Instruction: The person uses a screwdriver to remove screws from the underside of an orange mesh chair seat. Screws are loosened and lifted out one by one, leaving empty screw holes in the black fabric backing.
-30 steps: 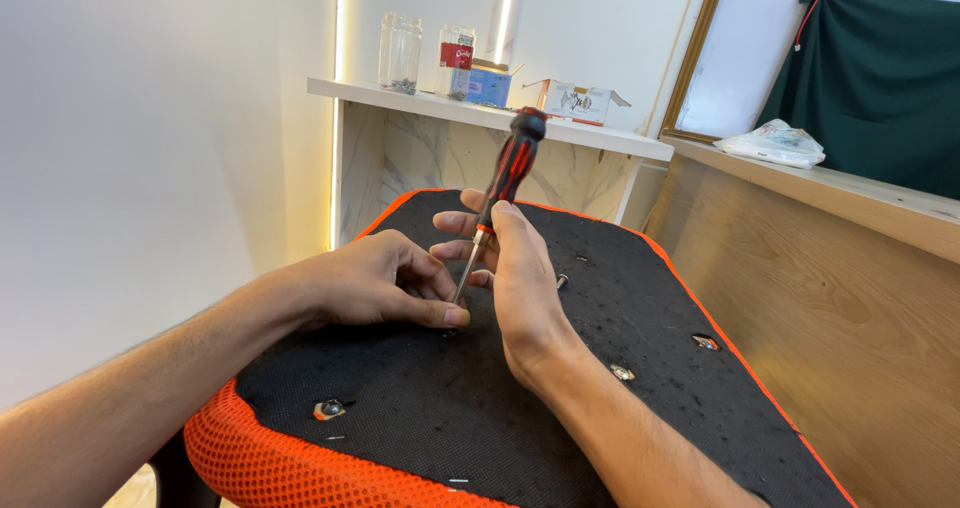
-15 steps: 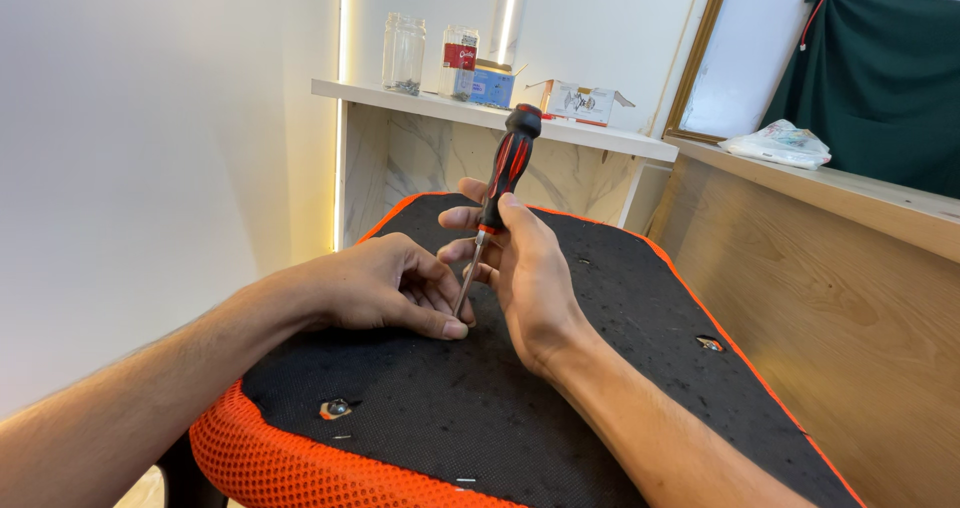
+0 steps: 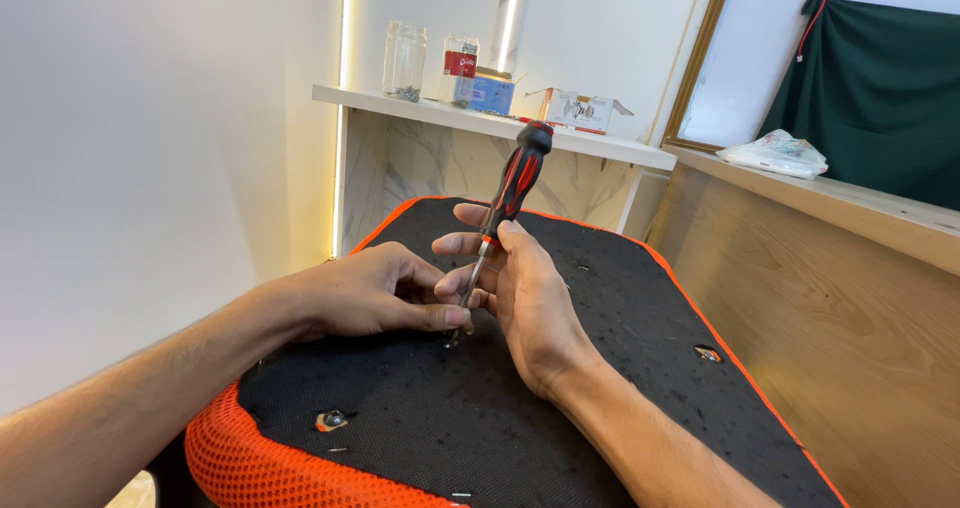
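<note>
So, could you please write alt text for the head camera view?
A right hand holds a red-and-black screwdriver nearly upright, tip down on a black fabric panel edged in orange mesh, while the left hand pinches beside the tip. Glass jars and boxes sit on a white shelf behind.

Screwdriver [image 3: 505, 208] tip hidden behind left hand [image 3: 365, 293] fingers; fastener there perhaps screw, too small.

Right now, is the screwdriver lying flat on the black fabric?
No, the right hand holds the screwdriver nearly upright, tip down on the black fabric by the left hand.
</note>
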